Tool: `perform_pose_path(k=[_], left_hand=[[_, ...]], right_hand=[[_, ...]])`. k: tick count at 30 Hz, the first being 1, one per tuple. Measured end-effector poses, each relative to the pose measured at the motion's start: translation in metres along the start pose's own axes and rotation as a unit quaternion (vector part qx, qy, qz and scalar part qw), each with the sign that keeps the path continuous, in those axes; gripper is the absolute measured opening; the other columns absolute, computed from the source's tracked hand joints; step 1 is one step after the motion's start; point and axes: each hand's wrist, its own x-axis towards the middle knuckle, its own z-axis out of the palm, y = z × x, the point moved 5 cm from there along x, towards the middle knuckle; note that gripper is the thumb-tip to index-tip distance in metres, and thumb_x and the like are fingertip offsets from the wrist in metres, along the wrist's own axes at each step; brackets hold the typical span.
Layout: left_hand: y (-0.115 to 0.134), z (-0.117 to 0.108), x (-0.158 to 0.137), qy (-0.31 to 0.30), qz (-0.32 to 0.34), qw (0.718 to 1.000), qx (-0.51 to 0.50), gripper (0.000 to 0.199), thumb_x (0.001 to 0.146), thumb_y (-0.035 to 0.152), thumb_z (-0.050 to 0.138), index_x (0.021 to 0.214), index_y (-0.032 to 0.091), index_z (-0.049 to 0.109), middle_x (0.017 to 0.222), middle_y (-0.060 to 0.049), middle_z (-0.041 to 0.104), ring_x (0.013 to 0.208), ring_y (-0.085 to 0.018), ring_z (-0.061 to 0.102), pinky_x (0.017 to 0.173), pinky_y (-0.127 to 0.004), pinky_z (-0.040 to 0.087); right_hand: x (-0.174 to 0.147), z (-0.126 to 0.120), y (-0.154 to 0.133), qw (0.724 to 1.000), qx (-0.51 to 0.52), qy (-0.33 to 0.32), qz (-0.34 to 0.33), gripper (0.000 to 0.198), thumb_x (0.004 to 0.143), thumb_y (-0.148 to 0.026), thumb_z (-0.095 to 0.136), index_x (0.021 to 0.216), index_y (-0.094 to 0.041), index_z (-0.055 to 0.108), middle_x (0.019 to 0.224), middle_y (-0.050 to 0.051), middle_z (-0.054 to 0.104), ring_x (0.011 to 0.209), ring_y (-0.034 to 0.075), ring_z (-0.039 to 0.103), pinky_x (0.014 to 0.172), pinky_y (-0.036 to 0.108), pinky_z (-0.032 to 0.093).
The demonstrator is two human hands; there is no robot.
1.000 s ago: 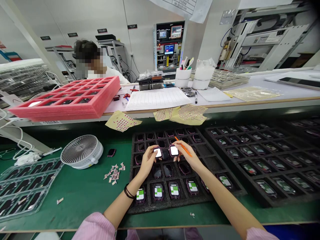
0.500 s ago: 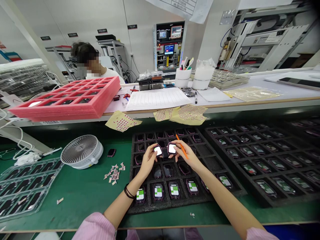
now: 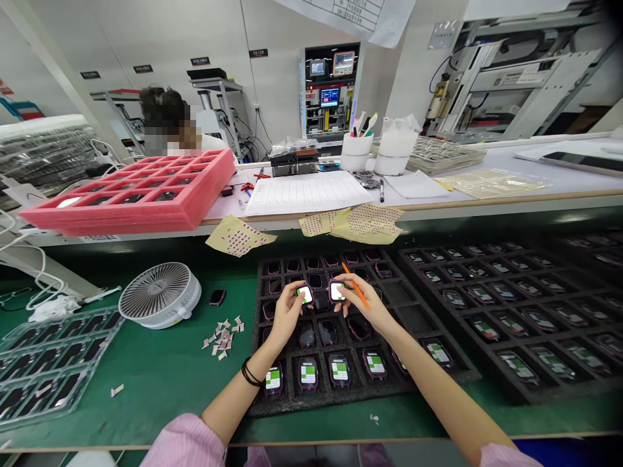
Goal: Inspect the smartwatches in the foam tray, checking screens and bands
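Closed around a smartwatch body point(image 3: 305, 295) with a lit, mostly white screen is my left hand point(image 3: 288, 311). My right hand point(image 3: 364, 303) grips a second smartwatch body point(image 3: 336, 291), its screen also lit white, with the thumb at its face. An orange stick-like tool point(image 3: 357, 285) is tucked in the same right hand, slanting across the fingers. Both hands hover over a black foam tray point(image 3: 287, 401), whose pockets hold many watch bodies. Those in the front row, such as one watch point(image 3: 339, 370), show green and white screens; others farther back are dark.
At right lies another black foam tray point(image 3: 487, 353) of watches. A white fan point(image 3: 160, 295), small loose pieces point(image 3: 222, 337), a dark watch point(image 3: 217, 297) and a clear plastic tray point(image 3: 73, 402) are at left. A pink foam tray point(image 3: 195, 211) sits on the shelf; a person is behind it.
The watch in my left hand has shifted slightly left and its screen now shows some green. The one in my right hand has moved a little right. The person behind has lowered their head.
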Motion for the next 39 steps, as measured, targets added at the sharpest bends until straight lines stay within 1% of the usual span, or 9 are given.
perform_pose_path(k=[4,10,18,20,22,26,29,32,39], left_hand=[[0.003,0.0,-0.001,0.0,-0.015,1.0,0.012,0.037,0.08,0.048,0.059,0.099,0.016,0.059,0.073,0.0,0.057,0.051,-0.008,0.052,0.042,-0.018,0.035],[0.003,0.004,-0.002,-0.009,-0.022,1.0,0.002,0.037,0.077,0.052,0.061,0.086,0.016,0.059,0.07,0.0,0.057,0.056,-0.01,0.052,0.04,-0.017,0.04],[-0.004,0.008,-0.002,-0.048,0.001,0.999,-0.014,0.036,0.078,0.035,0.064,0.109,0.018,0.053,0.102,-0.006,0.06,0.079,-0.014,0.06,0.063,-0.023,0.052],[-0.004,0.008,-0.003,-0.05,0.011,0.999,0.006,0.04,0.077,0.03,0.065,0.113,0.019,0.051,0.106,-0.007,0.059,0.083,-0.014,0.06,0.064,-0.022,0.05],[-0.003,0.007,-0.003,-0.045,0.021,0.999,0.021,0.043,0.076,0.027,0.066,0.115,0.019,0.05,0.107,-0.007,0.058,0.083,-0.014,0.06,0.062,-0.02,0.048],[-0.005,0.007,-0.002,-0.038,0.011,0.999,0.003,0.044,0.074,0.028,0.068,0.113,0.019,0.05,0.102,-0.006,0.058,0.081,-0.013,0.059,0.064,-0.022,0.049],[-0.005,0.007,-0.002,-0.029,-0.006,0.999,-0.019,0.041,0.073,0.032,0.069,0.108,0.019,0.051,0.096,-0.004,0.058,0.075,-0.012,0.059,0.062,-0.022,0.051],[-0.001,0.006,-0.001,-0.016,-0.021,0.999,-0.025,0.038,0.073,0.037,0.069,0.101,0.018,0.053,0.089,-0.002,0.058,0.067,-0.01,0.056,0.053,-0.019,0.048],[0.005,0.004,-0.003,-0.001,-0.038,0.999,-0.004,0.036,0.075,0.05,0.064,0.086,0.016,0.057,0.07,0.001,0.053,0.054,-0.008,0.049,0.039,-0.015,0.04]], right_hand=[[-0.003,-0.001,-0.006,1.0,-0.012,0.02,0.009,0.024,0.082,-0.041,0.06,0.093,-0.02,0.056,0.067,-0.003,0.055,0.043,0.011,0.059,0.038,0.023,0.045],[-0.004,-0.003,-0.005,0.999,-0.033,0.034,0.02,0.024,0.08,-0.041,0.062,0.089,-0.02,0.056,0.067,-0.003,0.056,0.038,0.008,0.053,0.035,0.021,0.037],[0.002,-0.002,0.005,0.999,-0.033,0.007,0.002,0.038,0.072,-0.038,0.071,0.1,-0.022,0.052,0.085,0.0,0.058,0.05,0.01,0.06,0.034,0.018,0.034],[0.003,-0.002,0.007,1.0,-0.029,0.001,-0.002,0.041,0.071,-0.036,0.072,0.103,-0.023,0.05,0.088,0.001,0.058,0.054,0.011,0.061,0.035,0.017,0.035],[0.003,-0.001,0.007,1.0,-0.028,-0.006,-0.008,0.043,0.069,-0.034,0.074,0.103,-0.024,0.05,0.091,0.001,0.058,0.056,0.011,0.062,0.039,0.02,0.041],[0.003,-0.001,0.004,0.999,-0.031,0.003,-0.011,0.043,0.065,-0.034,0.078,0.099,-0.023,0.053,0.084,-0.001,0.057,0.054,0.009,0.055,0.05,0.025,0.05],[0.003,-0.004,0.002,0.999,-0.042,0.023,-0.001,0.039,0.067,-0.037,0.076,0.095,-0.022,0.054,0.075,-0.003,0.054,0.047,0.007,0.047,0.043,0.023,0.045],[0.002,-0.007,0.0,0.998,-0.047,0.047,0.007,0.034,0.07,-0.041,0.073,0.09,-0.021,0.056,0.069,-0.004,0.051,0.045,0.006,0.042,0.038,0.02,0.039],[-0.003,-0.006,-0.005,0.996,-0.042,0.07,0.025,0.029,0.073,-0.045,0.069,0.084,-0.02,0.058,0.068,-0.002,0.051,0.049,0.009,0.042,0.036,0.019,0.035]])
